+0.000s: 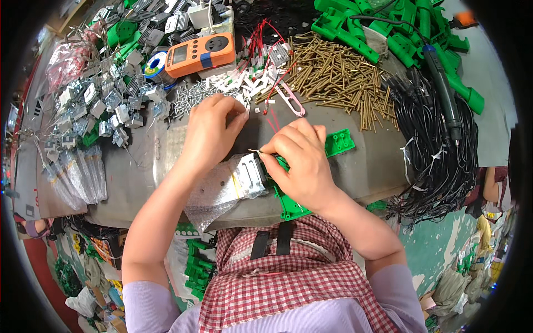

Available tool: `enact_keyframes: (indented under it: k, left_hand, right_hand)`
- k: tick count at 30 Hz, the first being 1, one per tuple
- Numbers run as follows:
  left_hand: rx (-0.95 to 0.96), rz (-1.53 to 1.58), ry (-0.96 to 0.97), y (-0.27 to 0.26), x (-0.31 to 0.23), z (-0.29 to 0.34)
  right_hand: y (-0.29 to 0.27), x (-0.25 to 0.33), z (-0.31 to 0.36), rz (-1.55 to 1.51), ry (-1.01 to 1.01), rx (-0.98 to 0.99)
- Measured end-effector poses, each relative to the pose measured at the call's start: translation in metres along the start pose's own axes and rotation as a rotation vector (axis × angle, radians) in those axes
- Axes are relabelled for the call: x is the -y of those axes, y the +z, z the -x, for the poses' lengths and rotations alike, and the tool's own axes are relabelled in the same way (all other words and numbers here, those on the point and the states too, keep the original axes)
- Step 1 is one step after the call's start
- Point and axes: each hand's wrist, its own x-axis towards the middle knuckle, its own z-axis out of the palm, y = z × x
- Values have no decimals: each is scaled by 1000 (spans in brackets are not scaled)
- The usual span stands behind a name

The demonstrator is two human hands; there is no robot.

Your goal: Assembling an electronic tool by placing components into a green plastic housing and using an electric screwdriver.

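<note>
My left hand [214, 130] is over the near side of the small white plastic pieces [252, 84], beside a heap of silver screws [191, 95]. Its thumb and fingertips come together; what they may hold is too small to make out. My right hand [300, 164] pinches a thin wire [256, 151] near its end, between thumb and forefinger. Partly hidden under that hand lies a green plastic housing [291, 206], its far end [340, 142] showing past the knuckles. Against the housing rests a silver-white block [251, 173] on bubble wrap [214, 191].
Brass-coloured screws [338, 72] are heaped beyond my hands, near pink-and-white tweezers [290, 100]. An orange meter [201, 54] and a solder spool [156, 65] stand far left. Metal-pronged parts [94, 105] crowd the left; black cables [436, 150], an electric screwdriver [444, 91] and green housings [400, 33] the right.
</note>
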Motion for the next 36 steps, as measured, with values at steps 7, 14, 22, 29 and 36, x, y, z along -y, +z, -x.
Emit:
enact_keyframes:
  k: [7,14,22,29,36]
  left_hand:
    - [-3,-62,59,12,15,-5]
    - [149,740,-410,-19,-5,43]
    - [197,1171,-481,-20,-2,52]
    - [183,1190,-465,-20,-5,51]
    - [183,1158,-454,-19,-5,52]
  right_hand:
    - [-1,3,2,-77,64,12]
    - [2,-2,3,-132,156,25]
    - [0,1,0,-141,162,31]
    - [0,3,0,-167,170,28]
    - [0,2,2,-167,163,10]
